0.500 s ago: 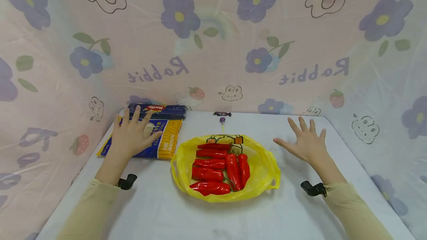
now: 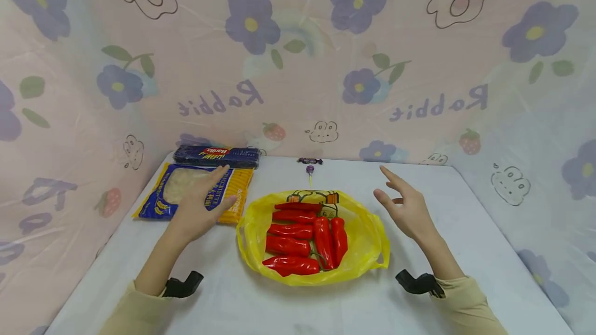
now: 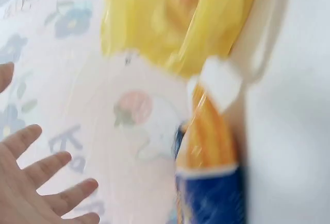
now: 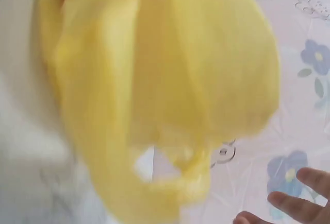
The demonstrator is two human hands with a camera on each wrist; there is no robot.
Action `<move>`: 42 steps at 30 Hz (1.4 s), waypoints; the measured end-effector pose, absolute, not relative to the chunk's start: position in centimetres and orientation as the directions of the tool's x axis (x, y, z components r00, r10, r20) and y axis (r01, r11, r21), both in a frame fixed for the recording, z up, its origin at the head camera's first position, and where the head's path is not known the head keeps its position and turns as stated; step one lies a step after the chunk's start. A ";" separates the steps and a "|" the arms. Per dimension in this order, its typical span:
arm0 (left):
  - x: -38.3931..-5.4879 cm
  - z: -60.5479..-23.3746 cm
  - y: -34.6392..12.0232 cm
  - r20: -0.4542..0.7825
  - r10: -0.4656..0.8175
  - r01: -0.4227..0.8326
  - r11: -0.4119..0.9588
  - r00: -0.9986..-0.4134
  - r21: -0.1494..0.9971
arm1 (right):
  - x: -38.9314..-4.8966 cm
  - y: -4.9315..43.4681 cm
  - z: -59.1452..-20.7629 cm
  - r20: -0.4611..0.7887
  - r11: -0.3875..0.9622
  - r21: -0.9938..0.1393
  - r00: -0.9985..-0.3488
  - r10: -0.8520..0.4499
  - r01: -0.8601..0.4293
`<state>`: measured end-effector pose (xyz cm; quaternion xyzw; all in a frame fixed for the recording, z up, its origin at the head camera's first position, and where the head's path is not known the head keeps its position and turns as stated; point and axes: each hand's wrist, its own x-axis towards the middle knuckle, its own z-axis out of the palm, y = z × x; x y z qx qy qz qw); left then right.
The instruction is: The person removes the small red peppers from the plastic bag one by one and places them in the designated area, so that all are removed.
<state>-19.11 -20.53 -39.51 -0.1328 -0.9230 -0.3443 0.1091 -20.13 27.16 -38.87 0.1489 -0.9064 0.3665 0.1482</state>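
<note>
A yellow plastic bag (image 2: 368, 237) lies spread wide on the table, its mouth facing up. Inside it several red peppers (image 2: 289, 245) are laid side by side, two of them turned lengthwise on the right. My left hand (image 2: 199, 210) hovers left of the bag, overlapping the blue and orange pasta packet (image 2: 239, 190) in the head view; its fingers are extended and hold nothing. To the bag's right, my right hand (image 2: 410, 211) is raised with loosely bent fingers, also holding nothing. In the right wrist view the bag's handle loop (image 4: 193, 190) hangs close to that hand.
Behind the packet lies a dark blue spaghetti box (image 2: 216, 156). A small lollipop (image 2: 310, 170) and a dark wrapped candy (image 2: 310, 161) lie at the table's back edge. A patterned cloth (image 2: 298, 76) walls in the back and both sides.
Both hands have moved inward toward the bag and turned more edge-on, their spread fingers drawing closer together. The bag, peppers and packages stay where they were.
</note>
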 end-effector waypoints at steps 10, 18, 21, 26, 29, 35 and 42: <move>-16.4 -42.5 -16.8 0.267 0.276 0.382 0.587 -0.923 0.714 | -19.5 22.0 -39.2 0.432 0.567 -0.662 -0.868 -0.245 -0.490; -16.3 -44.0 -15.6 0.270 0.343 0.426 0.558 -0.900 0.712 | -18.6 18.8 -39.1 0.420 0.512 -0.682 -0.853 -0.311 -0.523; -16.3 -44.4 -15.4 0.265 0.346 0.425 0.562 -0.900 0.709 | -18.4 18.1 -39.3 0.389 0.508 -0.682 -0.849 -0.357 -0.526; -16.2 -44.8 -15.3 0.223 0.353 0.402 0.597 -0.909 0.695 | -18.4 17.5 -40.0 0.313 0.507 -0.678 -0.833 -0.457 -0.532; -16.0 -44.9 -15.2 0.185 0.346 0.373 0.624 -0.920 0.686 | -18.5 17.5 -40.6 0.258 0.502 -0.678 -0.814 -0.521 -0.537; -15.9 -45.7 -15.3 0.191 0.322 0.362 0.647 -0.928 0.671 | -18.8 17.5 -41.9 0.156 0.554 -0.645 -0.801 -0.578 -0.526; -16.0 -46.4 -15.5 0.177 0.305 0.341 0.652 -0.936 0.677 | -19.0 17.1 -42.7 0.119 0.634 -0.622 -0.856 -0.503 -0.459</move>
